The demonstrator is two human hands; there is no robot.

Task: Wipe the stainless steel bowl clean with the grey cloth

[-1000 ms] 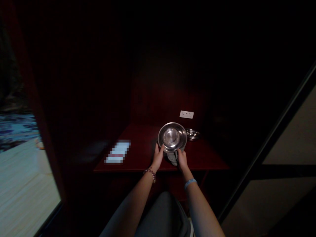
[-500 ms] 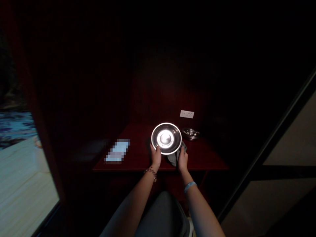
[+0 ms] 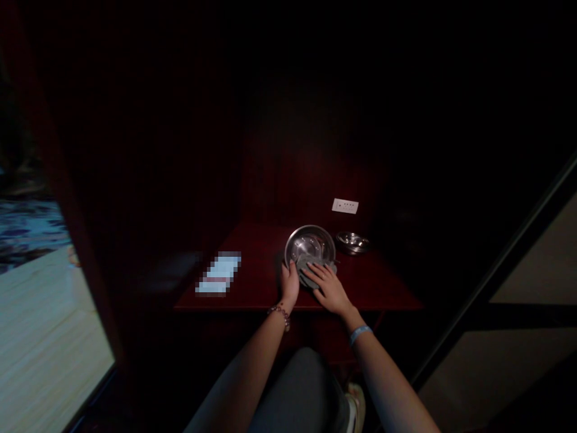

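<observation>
A shiny metal bowl (image 3: 306,242) is tilted with its inside facing me, above the dark red table. My left hand (image 3: 290,284) grips its lower left rim, thumb on the inner side. A grey cloth (image 3: 309,278) lies over the lower right part of the bowl. On top of the cloth rests my right hand (image 3: 330,288), its fingers spread somewhat and pressing it against the bowl. Behind and to the right, more metal bowls (image 3: 352,243) sit on the table, apparently stacked.
The dark red table (image 3: 252,294) has a blurred pale rectangle (image 3: 219,273) on its left. A white socket plate (image 3: 345,206) is on the back wall. A pale wooden surface (image 3: 45,337) stands at the far left.
My right hand has moved from the bowl's right rim onto its front, bringing the cloth over the lower inside. The bowl has tilted, and its bright glare is gone.
</observation>
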